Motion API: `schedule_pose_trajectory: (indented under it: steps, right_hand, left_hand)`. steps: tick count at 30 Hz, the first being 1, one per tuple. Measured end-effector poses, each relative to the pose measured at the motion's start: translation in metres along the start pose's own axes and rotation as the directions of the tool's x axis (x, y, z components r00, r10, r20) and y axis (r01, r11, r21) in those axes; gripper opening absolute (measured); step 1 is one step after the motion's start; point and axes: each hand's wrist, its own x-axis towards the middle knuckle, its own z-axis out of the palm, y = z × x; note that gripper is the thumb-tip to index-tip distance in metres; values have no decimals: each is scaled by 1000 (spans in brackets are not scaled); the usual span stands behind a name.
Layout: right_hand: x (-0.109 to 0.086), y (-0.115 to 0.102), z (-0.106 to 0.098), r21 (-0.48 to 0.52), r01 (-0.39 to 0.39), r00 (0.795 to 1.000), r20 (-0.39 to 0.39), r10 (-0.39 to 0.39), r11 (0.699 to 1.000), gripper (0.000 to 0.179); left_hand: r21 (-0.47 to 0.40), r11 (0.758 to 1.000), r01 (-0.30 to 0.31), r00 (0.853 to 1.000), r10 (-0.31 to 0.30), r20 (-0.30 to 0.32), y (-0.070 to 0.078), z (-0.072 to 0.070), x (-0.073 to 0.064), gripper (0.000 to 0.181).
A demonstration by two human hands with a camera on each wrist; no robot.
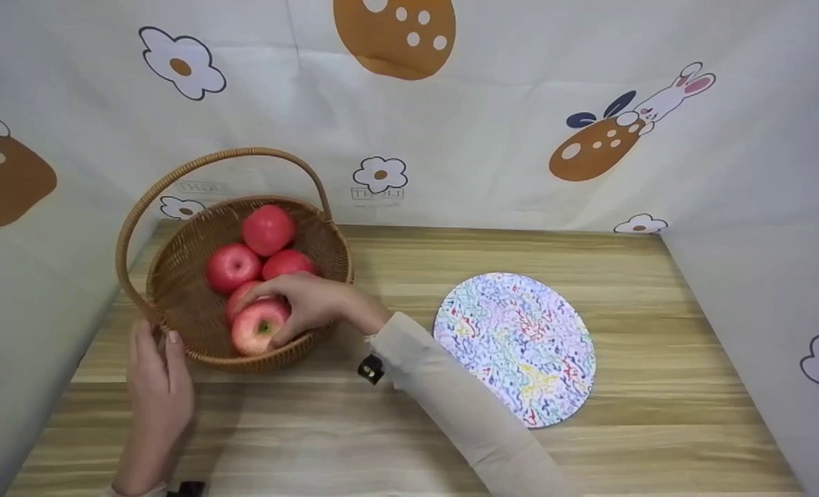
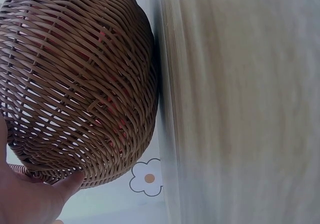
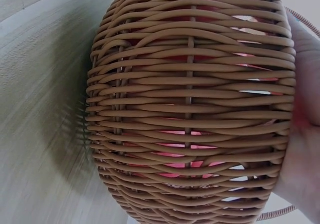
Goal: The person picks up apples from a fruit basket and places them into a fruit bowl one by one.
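Observation:
A brown wicker basket point(image 1: 202, 348) with a tall arched handle stands at the left of the table, with several red apples point(image 1: 234, 268) in it. My right hand point(image 1: 313, 302) reaches over the rim and grips a paler, yellow-red apple point(image 1: 257, 330) near the front, thumb on one side and fingers on the other. Through the weave, the right wrist view shows red patches of apple. My left hand point(image 1: 159, 386) holds the basket at its front left, by the foot of the handle. In the left wrist view its thumb point(image 2: 70, 184) presses the woven wall.
A round mat point(image 1: 513, 345) with a multicoloured squiggle pattern lies to the right of the basket, partly under the right forearm point(image 1: 465, 414). The wood-grain table point(image 1: 658, 386) is bounded by pale printed sheets point(image 1: 492, 166) at the back and sides.

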Motion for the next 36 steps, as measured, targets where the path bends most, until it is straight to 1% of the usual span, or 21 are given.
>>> schedule_pose_trajectory:
  steps: [3, 7, 9, 12, 14, 19, 21, 27, 31, 36]
  right_hand:
    - [0, 0, 0, 16, 9, 1000, -17, -8, 1000, 62]
    - [0, 0, 0, 40, 16, 999, -33, -14, 999, 62]
    - [-1, 0, -1, 40, 12, 999, -35, -11, 999, 62]
    - [-2, -1, -1, 31, 4, 999, -32, -3, 1000, 63]
    - [-2, -1, -1, 28, -1, 999, -32, 2, 1000, 63]
    - [-3, -1, -1, 17, 2, 999, -43, -2, 1000, 63]
    - [-3, -1, -1, 10, 2, 999, -46, -2, 1000, 62]
    - [-2, 0, -1, 28, 21, 998, -63, -19, 999, 61]
    - [-2, 1, 0, 36, 31, 995, -92, -27, 999, 60]
    - [-4, 0, 1, 22, 5, 992, -126, -2, 1000, 60]
  left_hand:
    - [-6, 1000, -3, 1000, 3, 0, 0, 0, 0, 43]
    - [0, 1000, 13, 1000, -13, 13, 1, -1, 1, 45]
    - [6, 1000, 25, 999, -25, 20, 2, -2, 1, 46]
    - [5, 1000, 26, 999, -26, 20, 2, -2, 0, 47]
    - [0, 1000, 12, 1000, -12, 8, 1, -1, 0, 47]
    - [-27, 998, -53, 998, 51, -44, -1, 2, 0, 44]
    - [-31, 998, -63, 997, 62, -53, -2, 3, 0, 43]
    - [-25, 998, -55, 997, 54, -48, -3, 2, 0, 44]
    - [-15, 999, -47, 998, 46, -44, -1, 2, -1, 44]
    - [-13, 999, -29, 999, 29, -37, 0, 1, -2, 45]
